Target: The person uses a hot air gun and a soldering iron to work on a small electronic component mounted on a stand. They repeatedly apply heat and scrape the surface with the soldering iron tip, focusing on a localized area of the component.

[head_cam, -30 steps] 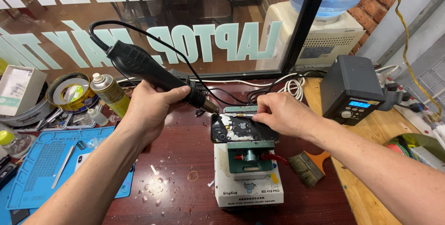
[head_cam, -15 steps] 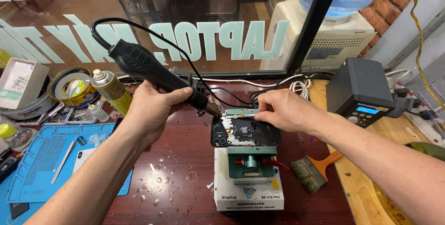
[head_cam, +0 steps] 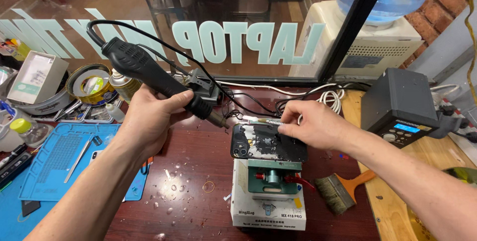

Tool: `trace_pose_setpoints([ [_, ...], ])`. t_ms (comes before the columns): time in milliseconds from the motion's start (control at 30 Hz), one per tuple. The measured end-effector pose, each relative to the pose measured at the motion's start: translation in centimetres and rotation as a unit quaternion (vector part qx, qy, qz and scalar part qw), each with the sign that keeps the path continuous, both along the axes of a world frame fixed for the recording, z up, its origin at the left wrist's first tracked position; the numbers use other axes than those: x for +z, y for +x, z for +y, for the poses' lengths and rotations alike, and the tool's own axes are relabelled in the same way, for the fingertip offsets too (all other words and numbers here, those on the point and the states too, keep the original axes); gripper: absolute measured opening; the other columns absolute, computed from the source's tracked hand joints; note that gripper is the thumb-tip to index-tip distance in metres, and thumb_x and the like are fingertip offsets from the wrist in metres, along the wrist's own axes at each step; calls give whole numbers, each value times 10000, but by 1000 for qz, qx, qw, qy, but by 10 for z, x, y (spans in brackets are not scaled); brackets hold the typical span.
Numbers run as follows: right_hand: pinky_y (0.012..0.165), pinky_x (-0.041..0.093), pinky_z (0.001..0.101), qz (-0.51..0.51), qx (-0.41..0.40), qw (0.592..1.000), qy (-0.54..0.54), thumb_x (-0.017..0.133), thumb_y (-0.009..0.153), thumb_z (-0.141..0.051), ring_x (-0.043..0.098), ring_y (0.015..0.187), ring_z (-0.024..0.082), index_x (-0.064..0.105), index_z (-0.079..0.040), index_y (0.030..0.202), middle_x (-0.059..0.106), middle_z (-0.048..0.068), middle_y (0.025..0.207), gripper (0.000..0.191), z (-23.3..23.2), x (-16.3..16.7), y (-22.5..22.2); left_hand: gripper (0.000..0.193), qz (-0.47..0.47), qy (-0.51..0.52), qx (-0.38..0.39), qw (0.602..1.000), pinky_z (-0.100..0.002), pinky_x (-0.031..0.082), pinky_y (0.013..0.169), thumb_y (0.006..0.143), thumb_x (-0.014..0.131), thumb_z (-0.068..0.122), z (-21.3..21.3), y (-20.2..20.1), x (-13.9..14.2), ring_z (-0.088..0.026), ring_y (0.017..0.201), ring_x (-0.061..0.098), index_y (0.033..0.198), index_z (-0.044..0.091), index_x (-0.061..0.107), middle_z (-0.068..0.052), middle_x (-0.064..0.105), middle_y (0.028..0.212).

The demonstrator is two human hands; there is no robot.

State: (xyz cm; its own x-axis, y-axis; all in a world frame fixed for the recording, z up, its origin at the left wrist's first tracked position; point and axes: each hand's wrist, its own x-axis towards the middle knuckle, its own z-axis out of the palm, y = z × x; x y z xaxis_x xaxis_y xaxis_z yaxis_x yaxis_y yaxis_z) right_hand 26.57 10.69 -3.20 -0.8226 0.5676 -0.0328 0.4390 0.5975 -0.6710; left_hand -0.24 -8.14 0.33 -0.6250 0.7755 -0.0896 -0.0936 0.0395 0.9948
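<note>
My left hand [head_cam: 151,117] grips a black hot-air gun handle [head_cam: 149,74], its metal nozzle [head_cam: 218,120] pointing down at the left end of a black phone [head_cam: 266,144]. The phone lies back-up, its glass cracked with white patches, clamped on a white and green fixture [head_cam: 268,199]. My right hand [head_cam: 313,124] rests at the phone's far edge and holds a thin metal tool [head_cam: 263,121] against it. The gun's black cable [head_cam: 164,42] loops up and back toward the window.
A blue work mat [head_cam: 54,164] with tweezers lies at the left. Tape rolls, a spray can and a small box crowd the back left. A black station with a lit display [head_cam: 402,104] stands at the right, a brush [head_cam: 343,189] beside the fixture. A glass pane stands behind.
The view has shifted slightly. My left hand has kept the gun at the phone's left end, and my right hand stays at the phone's far edge.
</note>
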Motion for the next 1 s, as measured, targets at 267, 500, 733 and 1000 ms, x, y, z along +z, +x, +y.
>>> trace_pose_setpoints([
  [267, 751, 563, 366, -46, 6, 994, 101, 758, 817, -221, 736, 813, 213, 711, -70, 882, 753, 82, 825, 171, -18, 11, 0, 321, -30, 50, -20, 998, -362, 629, 739, 886, 722, 50, 1, -3, -4, -206, 877, 732, 1139, 30, 526, -89, 694, 1006],
  [500, 752, 566, 355, -87, -49, 991, 87, 755, 821, -217, 736, 803, 205, 710, -68, 864, 749, 76, 815, 161, -26, 17, 5, 341, -64, 100, -65, 991, -370, 651, 725, 858, 729, 18, 18, -4, -13, -215, 871, 737, 1133, 36, 529, -92, 700, 1003],
  [733, 741, 562, 358, -77, -42, 993, 79, 752, 827, -218, 732, 794, 206, 694, -58, 866, 744, 68, 811, 175, -20, 12, 5, 353, -57, 61, -49, 995, -352, 616, 691, 863, 749, 23, 23, -4, -14, -212, 867, 738, 1136, 58, 529, -89, 711, 993],
  [1000, 711, 550, 373, -50, 32, 993, 98, 763, 817, -221, 710, 765, 233, 691, -45, 833, 710, 89, 798, 191, -3, 2, -3, 367, -48, 40, -28, 998, -350, 648, 733, 849, 743, 31, 16, 8, -13, -197, 888, 743, 1154, 87, 547, -71, 722, 1003],
])
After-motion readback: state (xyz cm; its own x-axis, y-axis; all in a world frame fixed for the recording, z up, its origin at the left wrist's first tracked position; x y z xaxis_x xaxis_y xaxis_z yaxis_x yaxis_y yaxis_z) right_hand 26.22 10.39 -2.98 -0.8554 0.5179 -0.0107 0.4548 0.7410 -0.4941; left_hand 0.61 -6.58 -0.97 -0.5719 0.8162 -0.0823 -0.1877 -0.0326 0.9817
